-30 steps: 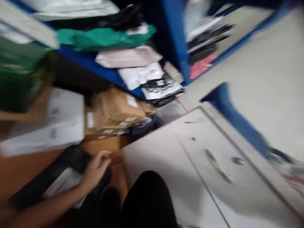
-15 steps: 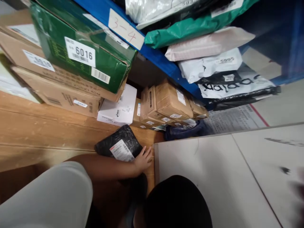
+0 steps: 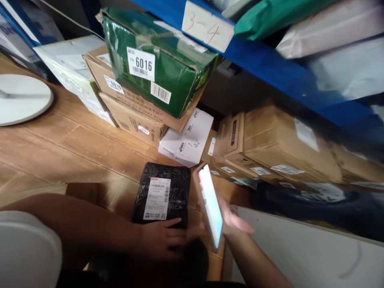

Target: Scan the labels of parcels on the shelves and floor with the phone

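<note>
Holding: right hand (image 3: pixel 232 222) grips a phone (image 3: pixel 211 208), steeply tilted, screen lit; content unreadable from here.
Left hand (image 3: pixel 163 239): fingers laid loosely over the near side of the parcel (image 3: pixel 175 192), apparently touching; not clenched, clasping nothing visible.
Parcel: black, flat on the wooden floor (image 3: pixel 60 160), just beside the phone; wrap intact where visible.
Label (image 3: pixel 157 198): faces up, unobstructed by either hand.
Work, done: parcel set down, label exposed, phone in grip and lit.
Work, outstanding: parcel lies apart from the stack and the shelf, neither lifted nor unwrapped; remaining extent cannot be judged.
Cabinet (image 3: pixel 300 248): pale, close beside the right forearm; likely limits movement on that side.
Cartons (image 3: pixel 270 132): brown, stacked low beneath the shelf, beyond the phone.
White box (image 3: pixel 186 140): beyond the parcel, apart from it; limits space past its far edge.
Green box (image 3: pixel 168 72): marked 6016, atop brown boxes (image 3: pixel 132 120).
Shelf (image 3: pixel 255 60): blue, bearing sign (image 3: pixel 208 26) 3-4; bags (image 3: pixel 333 30) piled above.
Disc (image 3: pixel 30 94): white, round, on the floor at far left, well clear of the parcel.
</note>
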### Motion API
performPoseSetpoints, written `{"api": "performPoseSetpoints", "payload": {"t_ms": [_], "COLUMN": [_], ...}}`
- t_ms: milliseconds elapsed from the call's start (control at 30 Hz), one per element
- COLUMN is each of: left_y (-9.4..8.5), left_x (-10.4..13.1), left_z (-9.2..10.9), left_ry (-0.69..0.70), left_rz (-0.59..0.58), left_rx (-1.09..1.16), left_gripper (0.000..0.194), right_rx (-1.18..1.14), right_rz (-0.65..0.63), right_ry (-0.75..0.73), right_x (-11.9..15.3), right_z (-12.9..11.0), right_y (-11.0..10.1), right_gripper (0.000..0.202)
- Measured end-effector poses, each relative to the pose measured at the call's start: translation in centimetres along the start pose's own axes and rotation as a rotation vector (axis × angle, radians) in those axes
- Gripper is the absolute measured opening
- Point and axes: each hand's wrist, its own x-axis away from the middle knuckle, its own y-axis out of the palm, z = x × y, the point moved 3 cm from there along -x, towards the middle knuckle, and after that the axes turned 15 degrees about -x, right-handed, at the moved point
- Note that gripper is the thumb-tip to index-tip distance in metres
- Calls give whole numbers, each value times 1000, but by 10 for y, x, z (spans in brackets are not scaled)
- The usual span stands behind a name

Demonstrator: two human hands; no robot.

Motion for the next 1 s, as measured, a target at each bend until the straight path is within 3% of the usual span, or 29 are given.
{"api": "performPoseSetpoints", "payload": {"t_ms": [133,300,367,633,867,1000], "left_y": [-16,-2,2,-1,4,5], "left_x": [20,26,26,19,23,24], "left_z": [-4,-7,-7,-12,-8,-9], "left_ry": [-22,-111,-124,-123,-117,-119], "left_rz": [16,8,-3,-42,-51,-71], "left_rx": [-11,24,39,90,117,113], "left_gripper": [25,19,17,19,18,20], "right_rx": [-136,-142,-131,-207,-157,-148], "right_rz": [55,326,379,186,64,111], "right_ry": [119,27,-14,137,181,128], "right_x": [-15,-25,-26,-14,-8,-8], "right_z": [35,48,49,42,51,53], "right_y": [0,-5,-8,-1,-9,-10], "right_gripper": [96,72,66,104,112,114]}}
